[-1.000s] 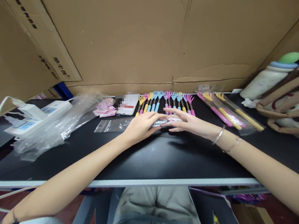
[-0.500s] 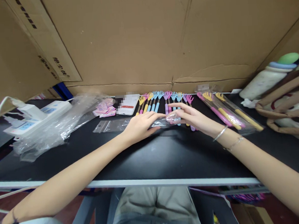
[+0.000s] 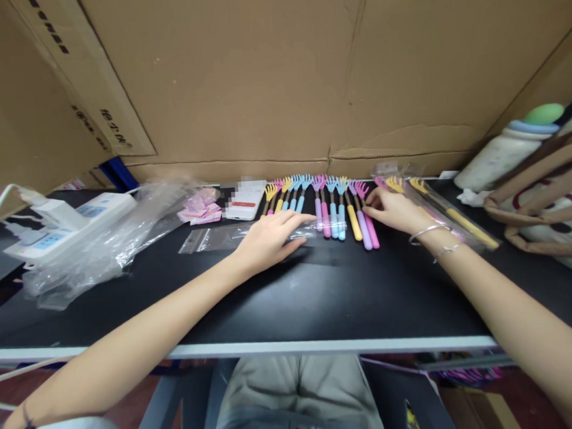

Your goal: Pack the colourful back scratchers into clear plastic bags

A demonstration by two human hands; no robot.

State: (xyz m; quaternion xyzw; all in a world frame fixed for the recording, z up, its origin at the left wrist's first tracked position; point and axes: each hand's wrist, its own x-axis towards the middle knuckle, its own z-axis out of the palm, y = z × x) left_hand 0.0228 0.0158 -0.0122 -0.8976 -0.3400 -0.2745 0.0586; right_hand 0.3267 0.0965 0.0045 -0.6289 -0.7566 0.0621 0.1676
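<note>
Flat on the counter [image 3: 292, 299], a clear bag [image 3: 214, 239]: stretched sideways along the near side of the row of scratchers [image 3: 354, 221], right end apparently over several middle handles. Laid on top of it, the left hand [image 3: 271, 242], palm down, thumb well apart from the fingers, not closed round anything; probably placed there to keep such light film from slipping or curling. At the right end of the row, the right hand [image 3: 391, 208], fingers bent and drawn narrow beside the upper part of the last pink scratcher [image 3: 373, 231]; cannot tell a pinch from a mere touch. In the row, claw heads away from the near edge, handles toward it, slightly fanned: likely set so for easy picking, one at a time. Just right of the row, partly behind the right wrist, packed scratchers [image 3: 468, 226] in clear film, presumably kept apart from the loose ones. Close by, left of the row, a white slab [image 3: 246, 203], then pink packets [image 3: 201, 208] in a loose pile. Farther left of the row, a heap of film [image 3: 116, 246], against a power strip [image 3: 97, 208]. Well right of the row, a crumpled tissue [image 3: 475, 197], a bottle [image 3: 502, 157] and a tote [image 3: 533, 177], perhaps pushed aside for working room. Behind the row, cardboard [image 3: 257, 79], upright like a screen.
</note>
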